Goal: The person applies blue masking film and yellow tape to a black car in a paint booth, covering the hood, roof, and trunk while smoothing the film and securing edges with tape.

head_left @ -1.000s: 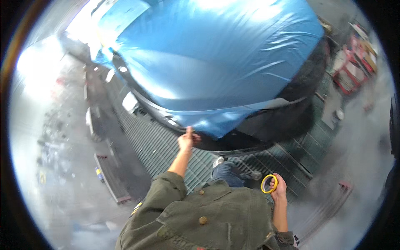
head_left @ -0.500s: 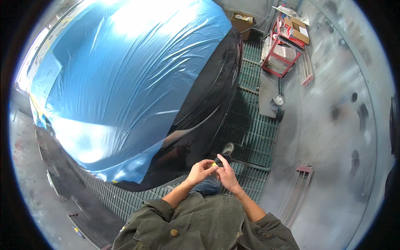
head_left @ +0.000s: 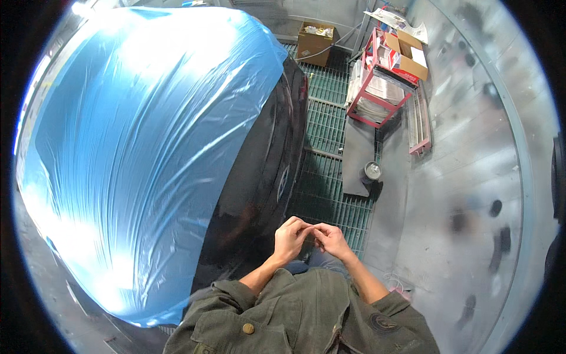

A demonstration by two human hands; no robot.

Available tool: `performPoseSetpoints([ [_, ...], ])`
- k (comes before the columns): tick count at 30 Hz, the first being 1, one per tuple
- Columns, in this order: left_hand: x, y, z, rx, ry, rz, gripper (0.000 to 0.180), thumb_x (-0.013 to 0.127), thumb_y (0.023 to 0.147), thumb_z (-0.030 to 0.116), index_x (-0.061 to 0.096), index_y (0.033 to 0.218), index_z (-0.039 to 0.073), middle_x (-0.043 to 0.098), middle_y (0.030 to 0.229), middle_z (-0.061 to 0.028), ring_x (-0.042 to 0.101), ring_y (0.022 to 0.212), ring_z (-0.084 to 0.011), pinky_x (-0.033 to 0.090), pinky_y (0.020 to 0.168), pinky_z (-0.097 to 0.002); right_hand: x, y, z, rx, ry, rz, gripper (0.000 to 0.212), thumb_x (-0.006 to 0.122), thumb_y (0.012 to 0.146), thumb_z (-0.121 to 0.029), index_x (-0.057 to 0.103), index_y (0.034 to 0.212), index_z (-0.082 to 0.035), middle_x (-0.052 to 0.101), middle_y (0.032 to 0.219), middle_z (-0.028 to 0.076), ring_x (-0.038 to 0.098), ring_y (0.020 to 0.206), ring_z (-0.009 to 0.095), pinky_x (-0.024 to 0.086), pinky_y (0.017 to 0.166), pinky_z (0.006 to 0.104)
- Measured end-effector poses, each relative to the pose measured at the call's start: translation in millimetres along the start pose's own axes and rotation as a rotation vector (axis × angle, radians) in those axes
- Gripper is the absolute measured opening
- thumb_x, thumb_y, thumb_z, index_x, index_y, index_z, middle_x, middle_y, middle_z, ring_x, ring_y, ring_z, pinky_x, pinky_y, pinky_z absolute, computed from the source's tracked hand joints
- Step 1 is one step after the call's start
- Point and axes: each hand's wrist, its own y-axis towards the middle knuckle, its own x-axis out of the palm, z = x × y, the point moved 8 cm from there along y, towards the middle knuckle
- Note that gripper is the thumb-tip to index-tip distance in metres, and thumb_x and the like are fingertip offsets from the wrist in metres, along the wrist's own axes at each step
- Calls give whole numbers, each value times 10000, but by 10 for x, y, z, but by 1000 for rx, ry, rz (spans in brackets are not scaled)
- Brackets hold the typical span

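Observation:
My left hand (head_left: pixel 288 240) and my right hand (head_left: pixel 332 240) meet in front of my body, thumbs and fingertips pinched together at one spot. Whatever they pinch, if anything, is too small or hidden to make out. Left of them is a dark car (head_left: pixel 236 218), its bare painted end nearest my left hand; neither hand touches it. Thin blue plastic sheeting (head_left: pixel 147 135) drapes over most of the car, wrinkled and shining under the light.
Green floor grating (head_left: pixel 325 121) runs alongside the car. On a grey sheet (head_left: pixel 355 153) stands an open can (head_left: pixel 371 171). Farther off are a red-framed cart (head_left: pixel 379 107) with papers and cardboard boxes, and a brown carton (head_left: pixel 315 44). A grey wall (head_left: pixel 471 165) rises at the right.
My view has shifted along the car, with the cart and can now lower and farther left. The yellow piece and dark object at my fingers no longer show; both hands now pinch together.

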Motion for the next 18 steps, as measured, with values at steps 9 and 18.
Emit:
performPoseSetpoints([
  [9,-17,1571,-226,-153,9,331,69,779,887,46,772,944,8,704,868,-100,684,748,-180,540,690,-293,-775,1863,-980,-182,-383,-262,284,648,986,-324,761,1017,-65,699,721,120,695,623,218,525,598,362],
  [18,472,3151,-505,-432,-219,588,309,675,993,43,654,1301,27,691,907,-22,635,753,-71,545,686,-242,-1969,4127,-1685,-408,-721,-263,312,665,971,-354,767,912,-66,702,683,111,706,624,243,539,600,383],
])
